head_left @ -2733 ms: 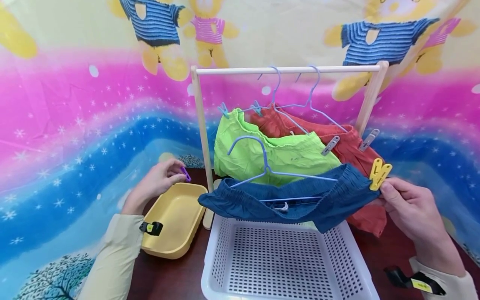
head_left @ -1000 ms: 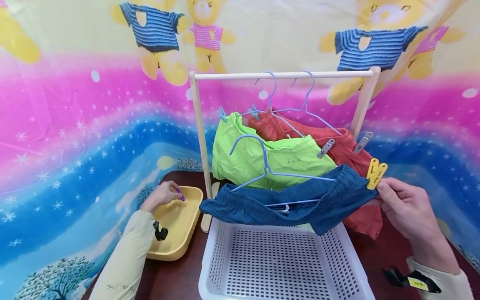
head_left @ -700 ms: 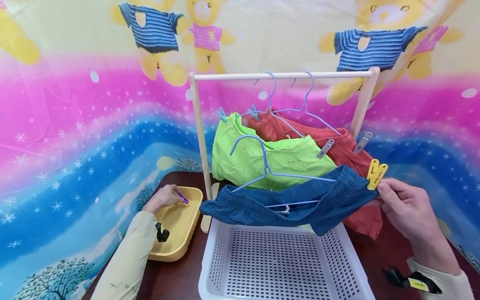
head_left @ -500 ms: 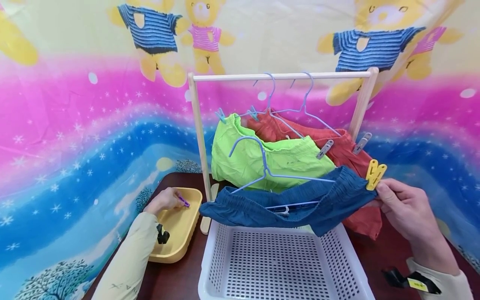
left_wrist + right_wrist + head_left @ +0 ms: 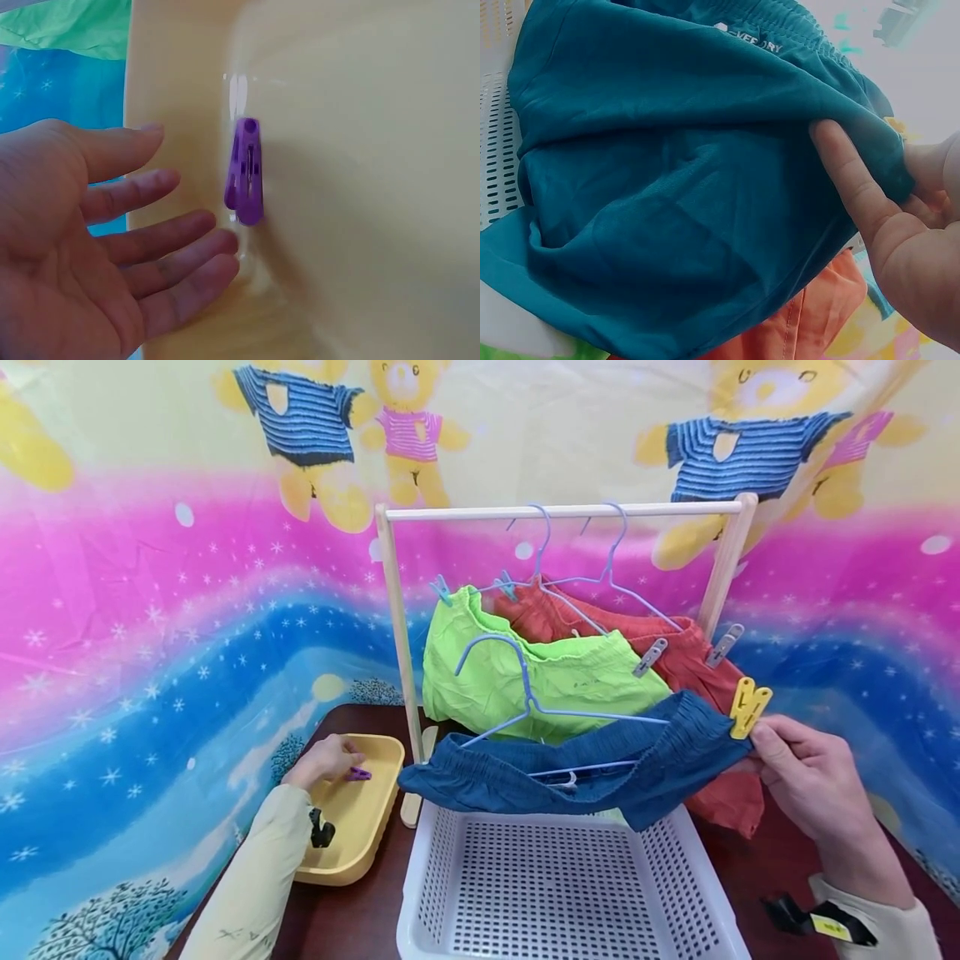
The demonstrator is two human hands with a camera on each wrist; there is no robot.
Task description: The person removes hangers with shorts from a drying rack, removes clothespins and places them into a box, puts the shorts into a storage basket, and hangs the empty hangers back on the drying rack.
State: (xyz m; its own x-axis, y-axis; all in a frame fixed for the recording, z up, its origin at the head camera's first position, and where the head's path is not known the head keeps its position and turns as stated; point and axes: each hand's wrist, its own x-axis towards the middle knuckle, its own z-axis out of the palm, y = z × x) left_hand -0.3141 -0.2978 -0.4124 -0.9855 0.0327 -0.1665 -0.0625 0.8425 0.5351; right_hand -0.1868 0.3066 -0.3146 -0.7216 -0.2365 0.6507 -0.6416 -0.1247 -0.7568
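My left hand (image 5: 330, 762) is inside the yellow tray (image 5: 387, 752), its fingers apart and loosely bent. A purple clothespin (image 5: 250, 172) lies on the tray's bottom near the wall, a short way from the fingertips in the left wrist view. With thumb and fingers my right hand (image 5: 810, 777) pinches the right waistband corner of the navy blue shorts (image 5: 660, 187). A yellow clothespin (image 5: 750, 708) clips that corner, just above the thumb. The shorts hang around a light purple hanger (image 5: 529, 700), whose hook is off the rail.
Behind stands a wooden rack (image 5: 401, 627) with green shorts (image 5: 577, 681) and red shorts (image 5: 678, 631) on hangers, held by blue and grey clothespins. A white perforated basket (image 5: 411, 893) sits below the blue shorts, right of the tray. A printed cloth covers the back.
My left hand has moved down into the tray from above its far end and let go of the purple clothespin. My right hand keeps its grip on the blue shorts.
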